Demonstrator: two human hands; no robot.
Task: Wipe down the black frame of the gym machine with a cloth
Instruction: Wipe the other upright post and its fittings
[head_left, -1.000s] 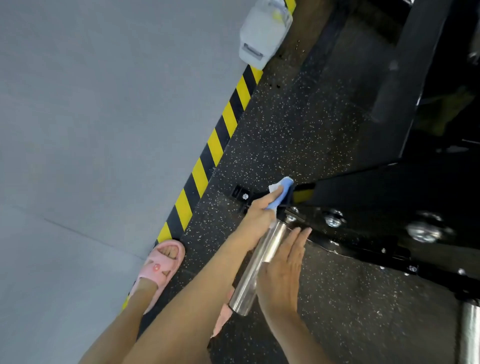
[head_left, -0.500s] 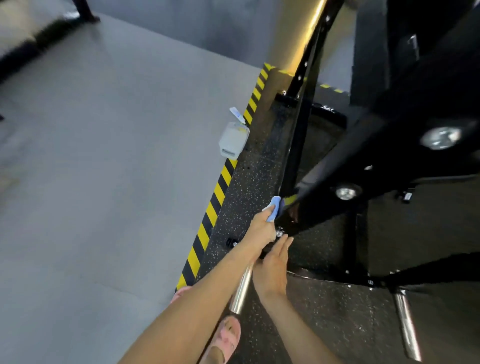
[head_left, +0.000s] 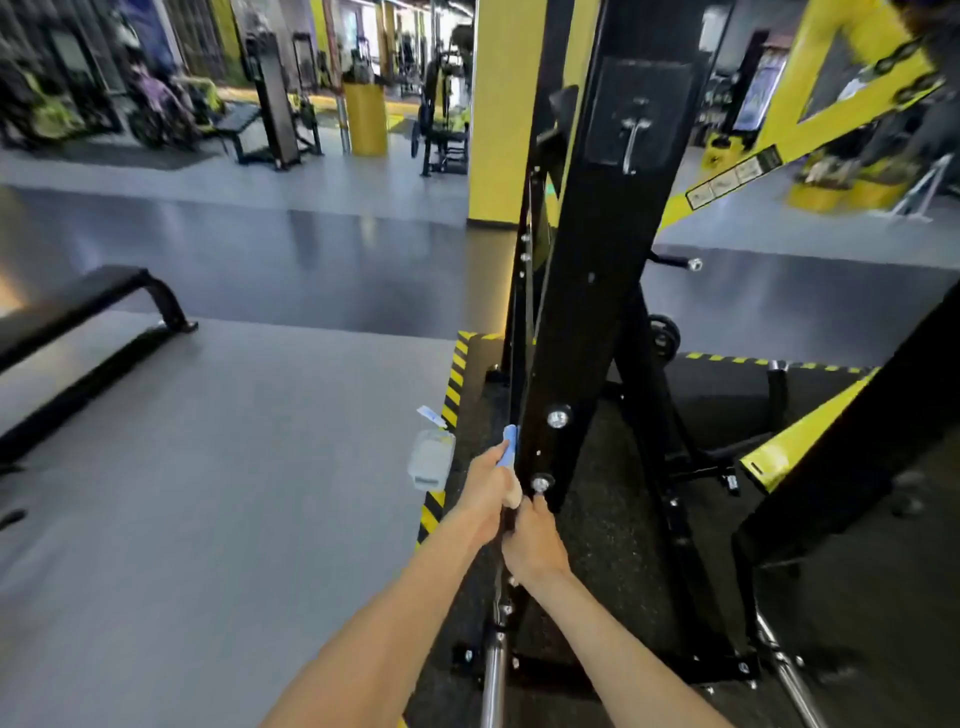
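Grey gym floor (head_left: 234, 467). Left hand (head_left: 485, 496) clenches soft, light cloth (head_left: 510, 441), bunched against rigid black frame (head_left: 587, 322); right hand (head_left: 530, 545) at frame edge, grip unclear.

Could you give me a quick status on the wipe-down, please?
Left hand grips cloth against frame edge. Right hand rests on frame just below. Bolts on face beside cloth; edge above looks clear.

The black frame (head_left: 587, 312) is a glossy upright post with silver bolts, leaning slightly right toward its top. The cloth (head_left: 510, 444), small and blue, is pressed against the post's lower left edge, gripped by the left hand (head_left: 485, 493).
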